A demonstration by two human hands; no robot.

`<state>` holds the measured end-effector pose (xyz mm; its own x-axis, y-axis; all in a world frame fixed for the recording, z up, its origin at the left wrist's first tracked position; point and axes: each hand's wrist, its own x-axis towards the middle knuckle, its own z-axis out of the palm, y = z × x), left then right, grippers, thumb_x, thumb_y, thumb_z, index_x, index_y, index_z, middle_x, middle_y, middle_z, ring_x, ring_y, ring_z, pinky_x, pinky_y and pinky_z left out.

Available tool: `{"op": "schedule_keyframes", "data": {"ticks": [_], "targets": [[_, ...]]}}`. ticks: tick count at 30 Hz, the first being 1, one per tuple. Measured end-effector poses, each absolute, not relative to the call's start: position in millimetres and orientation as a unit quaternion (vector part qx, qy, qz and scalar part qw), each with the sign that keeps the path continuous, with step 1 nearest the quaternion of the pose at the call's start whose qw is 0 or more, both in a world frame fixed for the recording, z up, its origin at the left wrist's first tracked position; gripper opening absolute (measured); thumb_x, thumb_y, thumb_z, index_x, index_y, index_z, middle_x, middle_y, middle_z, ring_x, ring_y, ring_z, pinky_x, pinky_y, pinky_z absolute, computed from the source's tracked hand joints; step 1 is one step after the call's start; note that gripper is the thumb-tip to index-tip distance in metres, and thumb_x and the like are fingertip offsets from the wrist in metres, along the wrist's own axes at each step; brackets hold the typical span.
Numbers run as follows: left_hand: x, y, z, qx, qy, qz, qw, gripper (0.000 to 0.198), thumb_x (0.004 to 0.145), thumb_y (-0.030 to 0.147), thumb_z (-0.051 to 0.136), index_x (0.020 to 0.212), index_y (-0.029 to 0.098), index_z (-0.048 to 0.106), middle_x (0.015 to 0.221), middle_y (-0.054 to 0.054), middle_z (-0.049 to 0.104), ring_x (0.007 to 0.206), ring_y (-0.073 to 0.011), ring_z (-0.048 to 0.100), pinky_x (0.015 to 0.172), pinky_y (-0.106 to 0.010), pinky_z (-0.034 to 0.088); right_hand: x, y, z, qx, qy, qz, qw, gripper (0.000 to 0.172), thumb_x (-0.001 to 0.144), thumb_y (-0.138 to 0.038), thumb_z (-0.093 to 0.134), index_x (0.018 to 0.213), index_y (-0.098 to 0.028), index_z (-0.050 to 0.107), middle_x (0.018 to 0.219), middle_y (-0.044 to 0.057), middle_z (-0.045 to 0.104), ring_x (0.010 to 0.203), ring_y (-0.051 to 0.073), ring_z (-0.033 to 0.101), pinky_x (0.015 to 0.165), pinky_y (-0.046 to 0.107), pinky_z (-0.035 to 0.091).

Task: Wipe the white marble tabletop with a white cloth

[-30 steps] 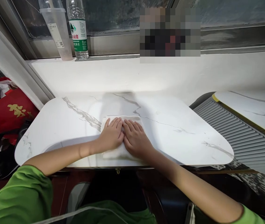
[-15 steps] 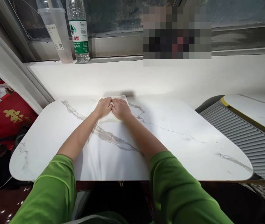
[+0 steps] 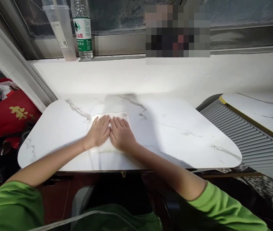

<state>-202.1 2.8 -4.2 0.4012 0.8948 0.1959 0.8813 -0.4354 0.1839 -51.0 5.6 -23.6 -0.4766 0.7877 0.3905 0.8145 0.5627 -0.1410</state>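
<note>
A folded white cloth [image 3: 102,148] lies on the white marble-look table [image 3: 174,134], a little left of its middle. My left hand [image 3: 99,131] and my right hand [image 3: 121,134] lie flat on the cloth side by side, thumbs touching, fingers stretched forward. Both palms press down on it and cover most of it. Only its far edge and near corner show. Both arms wear green sleeves.
On the window sill [image 3: 126,73] at the back left stand a clear plastic cup [image 3: 60,32] and a water bottle [image 3: 82,30] with a green label. Red bags [image 3: 8,115] lie to the left. A second table [image 3: 263,112] and a grey ribbed panel [image 3: 242,134] are at the right.
My hands and the cloth under them went out to the far edge of the table, then came back toward me and slightly left of where they began.
</note>
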Motion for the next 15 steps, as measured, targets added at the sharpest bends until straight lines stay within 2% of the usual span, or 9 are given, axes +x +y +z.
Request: {"op": "schedule_keyframes", "data": {"ticks": [7,11,15], "targets": [[-214,-65,-3,0.83,0.536,0.15,0.023,0.052,0.098,0.023,0.025,0.143,0.006,0.042,0.152,-0.018,0.043,0.145,-0.0271,0.033,0.121,-0.051,0.022,-59,-56,-18,-0.427,-0.879,-0.037,0.21,0.052,0.094,-0.024,0.033,0.137,0.001,0.053,0.142,0.021,0.052,0.133,0.035,0.044,0.114,0.05,0.029],[-221,-52,-2,0.823,0.552,0.129,0.035,0.052,0.096,0.023,0.026,0.143,0.005,0.041,0.153,-0.017,0.042,0.145,-0.0267,0.032,0.121,-0.051,0.02,-66,-40,-19,-0.411,-0.884,-0.03,0.219,0.052,0.093,-0.023,0.036,0.134,0.002,0.054,0.139,0.023,0.054,0.129,0.036,0.045,0.113,0.05,0.028],[-237,-4,-3,0.813,0.571,0.103,0.044,0.053,0.095,0.024,0.029,0.144,0.007,0.04,0.154,-0.016,0.04,0.146,-0.0251,0.032,0.122,-0.049,0.019,-85,7,-20,-0.414,-0.881,-0.026,0.227,0.049,0.092,-0.022,0.036,0.13,0.001,0.055,0.134,0.023,0.056,0.122,0.035,0.047,0.109,0.048,0.03]]}}
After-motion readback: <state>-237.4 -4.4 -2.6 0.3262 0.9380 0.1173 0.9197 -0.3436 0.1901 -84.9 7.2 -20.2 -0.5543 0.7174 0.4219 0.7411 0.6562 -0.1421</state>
